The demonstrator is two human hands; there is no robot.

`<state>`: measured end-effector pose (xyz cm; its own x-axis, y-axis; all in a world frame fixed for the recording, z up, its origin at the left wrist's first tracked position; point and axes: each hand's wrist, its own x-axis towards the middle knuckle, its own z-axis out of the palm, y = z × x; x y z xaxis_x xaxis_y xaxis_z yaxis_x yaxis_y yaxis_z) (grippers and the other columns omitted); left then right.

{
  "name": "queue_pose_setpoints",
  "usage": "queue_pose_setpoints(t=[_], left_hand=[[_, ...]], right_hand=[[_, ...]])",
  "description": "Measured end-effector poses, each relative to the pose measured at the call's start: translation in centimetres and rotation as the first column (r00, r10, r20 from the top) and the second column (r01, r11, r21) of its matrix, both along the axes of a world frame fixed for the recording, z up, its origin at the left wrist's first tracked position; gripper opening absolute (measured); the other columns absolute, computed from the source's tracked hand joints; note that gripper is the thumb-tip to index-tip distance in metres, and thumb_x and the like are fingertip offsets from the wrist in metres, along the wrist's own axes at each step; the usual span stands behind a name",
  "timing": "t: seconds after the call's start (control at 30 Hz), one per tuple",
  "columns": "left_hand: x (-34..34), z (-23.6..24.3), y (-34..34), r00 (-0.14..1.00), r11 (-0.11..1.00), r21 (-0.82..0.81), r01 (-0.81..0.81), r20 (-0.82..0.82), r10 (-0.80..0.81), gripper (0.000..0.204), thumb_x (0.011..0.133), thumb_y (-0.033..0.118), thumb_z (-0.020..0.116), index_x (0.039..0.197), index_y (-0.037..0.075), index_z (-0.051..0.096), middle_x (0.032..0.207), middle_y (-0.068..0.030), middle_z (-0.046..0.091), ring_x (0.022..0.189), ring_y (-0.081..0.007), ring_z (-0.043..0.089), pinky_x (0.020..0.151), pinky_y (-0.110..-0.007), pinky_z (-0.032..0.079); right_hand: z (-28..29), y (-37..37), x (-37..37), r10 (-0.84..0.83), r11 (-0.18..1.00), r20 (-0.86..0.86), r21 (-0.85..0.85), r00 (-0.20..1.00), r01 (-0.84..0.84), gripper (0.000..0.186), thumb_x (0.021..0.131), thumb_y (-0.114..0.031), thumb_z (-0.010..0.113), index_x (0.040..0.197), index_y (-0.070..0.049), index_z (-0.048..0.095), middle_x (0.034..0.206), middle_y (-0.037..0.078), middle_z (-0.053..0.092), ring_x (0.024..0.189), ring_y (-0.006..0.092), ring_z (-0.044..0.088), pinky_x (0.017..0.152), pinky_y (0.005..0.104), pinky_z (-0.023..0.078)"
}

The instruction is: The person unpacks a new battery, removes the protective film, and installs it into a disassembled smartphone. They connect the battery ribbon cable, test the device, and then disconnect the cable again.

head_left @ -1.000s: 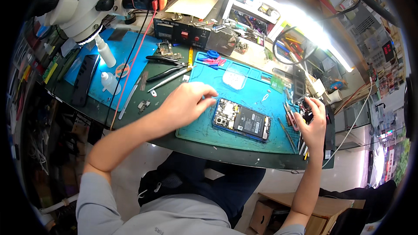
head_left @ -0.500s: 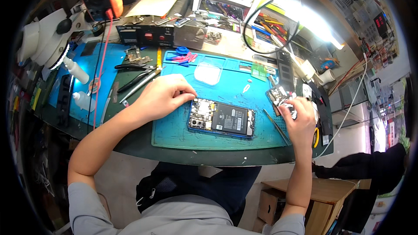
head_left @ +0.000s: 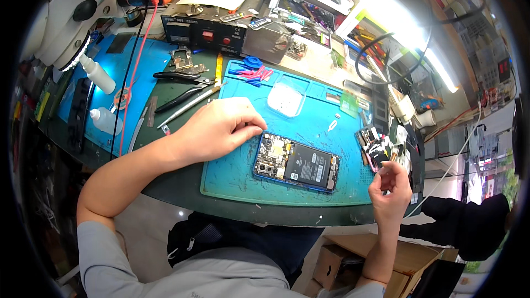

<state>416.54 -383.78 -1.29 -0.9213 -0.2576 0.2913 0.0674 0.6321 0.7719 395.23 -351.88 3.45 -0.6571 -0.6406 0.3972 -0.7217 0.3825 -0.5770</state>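
An opened smartphone (head_left: 312, 164) lies on the blue repair mat (head_left: 232, 182), its circuit board and black battery exposed. My left hand (head_left: 229, 127) is at the phone's upper left corner, thumb and forefinger pinched together; whatever they hold, if anything, is too small to make out. At the mat's right edge my right hand (head_left: 392, 190) is raised with curled fingers. A slim tool, apparently tweezers (head_left: 375, 164), shows at its fingertips, mostly hidden. Beyond it sits a heap of small phone parts (head_left: 381, 140).
A clear plastic box (head_left: 286, 98) stands behind the phone, near pink and blue pry tools (head_left: 255, 72). Pliers (head_left: 179, 96) and a metal pen-like tool (head_left: 190, 105) lie left. White bottles (head_left: 99, 76) stand farther left. A black cable (head_left: 381, 77) loops overhead; a person (head_left: 469, 223) is at right.
My right hand has left the parts heap and come nearer to me. The tweezers no longer lie on the mat. My left hand stays by the phone's corner; the whole view has shifted.
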Motion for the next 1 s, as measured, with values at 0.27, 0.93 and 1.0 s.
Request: queue_pose_setpoints(t=[0.27, 0.93, 1.0], left_hand=[[1.2, 1.7, -0.6, 0.986, 0.891, -0.421, -0.169, -0.076, 0.151, 0.037, 0.082, -0.011, 0.065, 0.115, 0.004, 0.07, 0.114, -0.0112, 0.059, 0.095, -0.0279, 0.061, 0.08, -0.035, 0.051], [0.8, 0.7, 0.5, 0.993, 0.944, -0.306, -0.12, -0.03, 0.117, 0.015, 0.085, 0.01, 0.078, 0.098, 0.007, 0.074, 0.092, -0.0055, 0.066, 0.087, -0.0263, 0.062, 0.078, -0.039, 0.048], [0.8, 0.8, 0.5, 0.993, 0.943, -0.312, -0.118, -0.02, 0.118, 0.015, 0.085, 0.01, 0.078, 0.099, 0.007, 0.074, 0.092, -0.0053, 0.066, 0.088, -0.0263, 0.062, 0.079, -0.039, 0.048]], right_hand=[[0.3, -9.6, 1.8, 0.524, 0.849, 0.567, -0.296, 0.635, -0.437, 0.022, 0.095, 0.01, 0.068, 0.115, 0.006, 0.074, 0.114, 0.015, 0.07, 0.095, 0.0206, 0.074, 0.085, 0.0289, 0.061], [-2.7, -13.9, 3.3, 0.541, 0.835, 0.309, -0.085, 0.782, -0.544, 0.016, 0.088, -0.001, 0.079, 0.104, -0.001, 0.079, 0.097, 0.013, 0.078, 0.087, 0.0214, 0.075, 0.078, 0.0306, 0.058], [-2.6, -13.9, 3.3, 0.551, 0.829, 0.287, -0.077, 0.784, -0.554, 0.016, 0.089, -0.001, 0.079, 0.104, 0.0, 0.079, 0.097, 0.013, 0.078, 0.087, 0.0216, 0.075, 0.078, 0.0308, 0.059]])
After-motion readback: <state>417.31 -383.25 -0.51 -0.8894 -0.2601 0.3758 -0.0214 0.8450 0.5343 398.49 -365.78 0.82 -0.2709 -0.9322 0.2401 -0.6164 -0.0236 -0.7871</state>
